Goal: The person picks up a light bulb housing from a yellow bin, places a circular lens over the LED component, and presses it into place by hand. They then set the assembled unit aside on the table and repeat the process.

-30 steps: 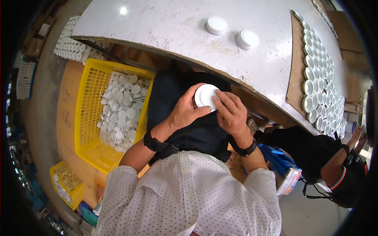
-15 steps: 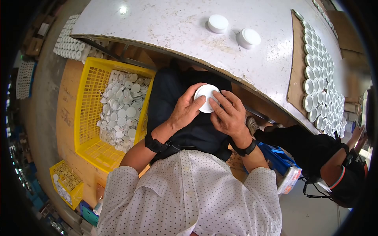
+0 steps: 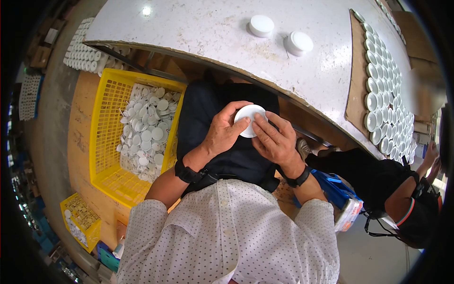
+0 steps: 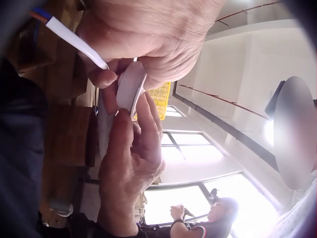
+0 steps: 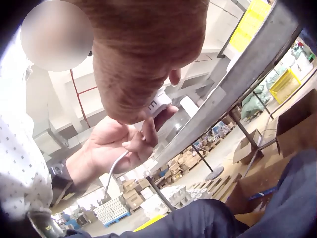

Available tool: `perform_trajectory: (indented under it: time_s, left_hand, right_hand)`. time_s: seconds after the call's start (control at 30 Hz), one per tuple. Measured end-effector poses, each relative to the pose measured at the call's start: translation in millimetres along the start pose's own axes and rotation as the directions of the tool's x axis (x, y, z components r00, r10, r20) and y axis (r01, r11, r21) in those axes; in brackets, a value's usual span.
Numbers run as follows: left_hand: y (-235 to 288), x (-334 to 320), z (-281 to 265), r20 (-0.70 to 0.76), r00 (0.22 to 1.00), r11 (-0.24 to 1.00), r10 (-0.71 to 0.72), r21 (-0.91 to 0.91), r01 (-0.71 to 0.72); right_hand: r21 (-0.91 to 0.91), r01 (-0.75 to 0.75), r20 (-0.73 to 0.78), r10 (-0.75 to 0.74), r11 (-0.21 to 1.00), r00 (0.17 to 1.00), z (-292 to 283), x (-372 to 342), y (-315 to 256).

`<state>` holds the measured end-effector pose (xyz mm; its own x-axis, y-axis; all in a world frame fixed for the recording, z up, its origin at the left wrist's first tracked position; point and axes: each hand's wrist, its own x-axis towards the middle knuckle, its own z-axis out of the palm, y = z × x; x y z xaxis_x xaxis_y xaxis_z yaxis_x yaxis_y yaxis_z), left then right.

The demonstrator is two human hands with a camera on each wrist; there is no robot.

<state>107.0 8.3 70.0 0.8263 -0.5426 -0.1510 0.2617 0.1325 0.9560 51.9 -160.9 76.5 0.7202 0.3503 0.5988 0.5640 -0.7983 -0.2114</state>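
A round white light fitting (image 3: 247, 124) is held between both hands above the lap. My left hand (image 3: 221, 131) grips its left side, thumb on the upper face and fingers round the edge. From the right, my right hand (image 3: 276, 138) pinches it, fingertips lying on the face; its thumb shows against the fitting in the left wrist view. Seen edge-on there, the fitting (image 4: 131, 87) has a thick body and a thin rim. A white cable (image 4: 74, 43) with blue and brown wire ends hangs by the left hand. Dark lettering shows on the fitting's underside (image 5: 153, 105).
Two white round fittings (image 3: 261, 26) stand on the white table (image 3: 189, 28). At its right, rows of white round pieces (image 3: 378, 94) lie on cardboard. A yellow crate (image 3: 101, 142) of white discs stands left of the lap. Another person (image 3: 406, 199) sits at the right.
The left thumb has moved from the fitting's lower edge up onto its face. The fitting, earlier showing a smaller disc off-centre on a wider one, now shows a single round face.
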Motion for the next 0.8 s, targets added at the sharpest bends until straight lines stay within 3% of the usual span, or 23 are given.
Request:
perform_trajectory:
  time_s: [0.07,0.2,0.33,0.37,0.4,0.43,0.47,0.57,0.63,0.67,0.73,0.8]
  left_hand:
    - [-8.5,1.9,1.7,-0.066,0.992,0.993,0.106,0.049,-0.103]
    - [-11.3,1.2,-0.6,-0.08,0.99,0.988,0.117,0.108,-0.108]
    - [-9.7,1.1,-8.3,-0.072,0.992,0.994,-0.104,0.003,0.105]
    - [-11.3,2.2,-11.8,-0.074,0.979,0.982,-0.188,0.005,0.189]
    - [-13.1,3.0,-14.8,-0.065,0.983,0.985,-0.171,0.002,0.171]
    - [-15.3,3.2,-19.7,-0.17,0.968,0.983,-0.182,-0.028,0.18]
    - [-18.5,3.8,-28.1,-0.274,0.941,0.98,-0.201,-0.059,0.192]
    - [-36.9,3.0,-86.7,-0.408,0.89,0.977,-0.202,-0.15,0.153]
    - [-49.0,-1.6,-130.2,-0.517,0.837,0.982,-0.18,-0.149,0.119]
    - [-55.9,-7.0,-151.1,-0.578,0.801,0.987,-0.154,-0.122,0.102]
    - [-73.8,-23.1,-197.8,-0.692,0.699,0.982,-0.18,-0.078,0.175]
    - [-97.3,-44.9,-244.3,-0.767,0.613,0.974,-0.192,-0.073,0.213]
  right_hand:
    - [0.0,0.034,0.004,-0.034,0.999,0.999,1.5,-1.9,2.7]
    - [0.004,0.088,0.023,-0.088,0.996,0.996,1.1,0.3,2.7]
    - [0.027,0.092,0.025,-0.093,0.995,0.995,5.5,3.0,6.0]
    - [0.093,0.028,0.046,-0.032,0.995,0.998,4.2,7.2,4.0]
    - [0.157,-0.038,0.072,0.027,0.987,0.997,2.0,12.5,2.8]
    - [0.226,-0.089,0.072,0.075,0.97,0.995,0.3,17.6,3.6]
    - [0.214,-0.083,0.067,0.07,0.973,0.995,-3.7,22.3,9.4]
    - [0.091,-0.267,0.01,0.268,0.959,0.963,-17.4,33.1,35.9]
    - [0.077,-0.435,-0.082,0.441,0.897,0.894,-21.1,36.7,62.1]
    - [0.182,-0.541,-0.116,0.564,0.821,0.817,-18.1,34.1,78.2]
    - [0.238,-0.773,0.002,0.795,0.588,0.606,-25.8,44.4,100.3]
    - [0.205,-0.768,-0.04,0.789,0.607,0.614,-18.4,44.1,123.3]
